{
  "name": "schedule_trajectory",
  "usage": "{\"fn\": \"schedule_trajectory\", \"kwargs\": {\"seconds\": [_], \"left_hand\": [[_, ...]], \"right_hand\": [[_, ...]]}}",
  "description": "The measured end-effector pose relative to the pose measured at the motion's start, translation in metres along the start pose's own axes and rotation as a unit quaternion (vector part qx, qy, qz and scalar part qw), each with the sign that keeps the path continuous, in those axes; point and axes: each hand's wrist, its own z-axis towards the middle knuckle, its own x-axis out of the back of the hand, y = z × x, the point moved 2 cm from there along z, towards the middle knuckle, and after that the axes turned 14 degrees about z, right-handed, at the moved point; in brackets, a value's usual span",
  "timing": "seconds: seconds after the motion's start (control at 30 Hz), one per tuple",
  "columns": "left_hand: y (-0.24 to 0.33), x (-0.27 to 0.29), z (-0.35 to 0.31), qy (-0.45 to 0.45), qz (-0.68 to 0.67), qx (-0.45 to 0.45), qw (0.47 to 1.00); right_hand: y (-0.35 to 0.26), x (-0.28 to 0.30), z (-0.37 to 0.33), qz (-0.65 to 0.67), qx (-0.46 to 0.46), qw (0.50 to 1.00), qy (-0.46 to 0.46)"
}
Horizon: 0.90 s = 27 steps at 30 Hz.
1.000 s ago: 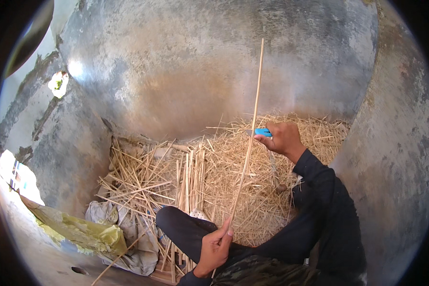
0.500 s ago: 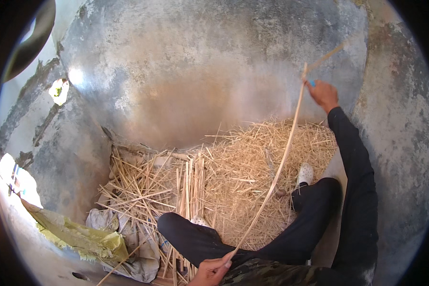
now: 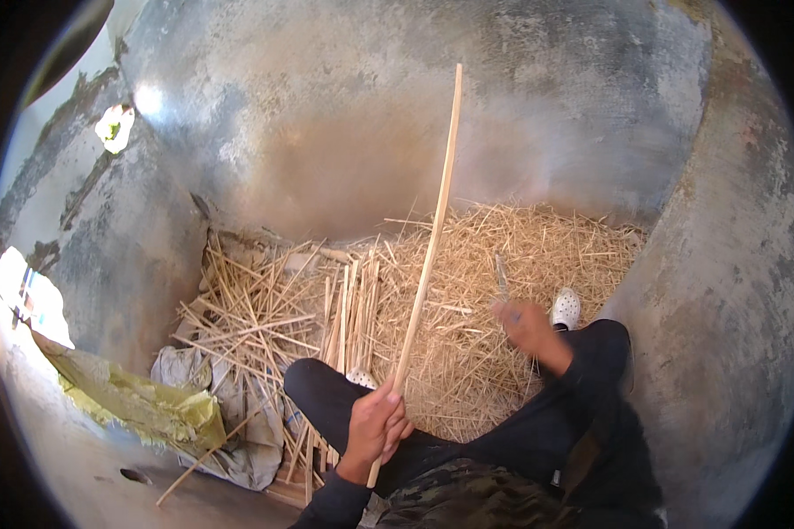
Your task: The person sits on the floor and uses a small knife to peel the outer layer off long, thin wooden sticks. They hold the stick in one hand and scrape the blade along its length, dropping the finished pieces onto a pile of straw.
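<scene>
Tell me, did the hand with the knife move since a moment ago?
Yes. The right hand came down from high against the grey wall to low over the straw pile, off the long stick.

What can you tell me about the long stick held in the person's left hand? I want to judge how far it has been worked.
The long stick is a thin, pale, straight strip, like split bamboo or cane. The left hand grips it near its lower end; it rises tilted slightly right, its top against the grey wall. The blurred right hand is apart from it. No bark or knots are discernible.
</scene>
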Motion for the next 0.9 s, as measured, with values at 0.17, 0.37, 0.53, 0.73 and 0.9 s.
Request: {"fn": "schedule_trajectory", "kwargs": {"seconds": [0.17,0.37,0.53,0.73,0.9], "left_hand": [[0.014,-0.023,0.012,-0.018,0.005,-0.046,0.999],[0.020,-0.037,-0.002,-0.060,0.060,-0.029,0.996],[0.020,-0.033,-0.006,-0.092,-0.007,0.009,0.996],[0.023,-0.039,-0.016,-0.096,-0.001,0.033,0.995],[0.018,-0.034,-0.019,-0.071,0.063,0.043,0.995]], "right_hand": [[-0.081,-0.039,-0.041,-0.021,0.195,0.981,-0.004],[-0.082,-0.015,-0.006,-0.148,0.235,0.957,0.087],[-0.081,-0.017,-0.006,-0.151,0.289,0.944,0.050],[-0.079,0.010,0.018,-0.231,0.294,0.922,0.096],[-0.080,0.020,0.040,-0.297,0.323,0.892,0.108]]}}
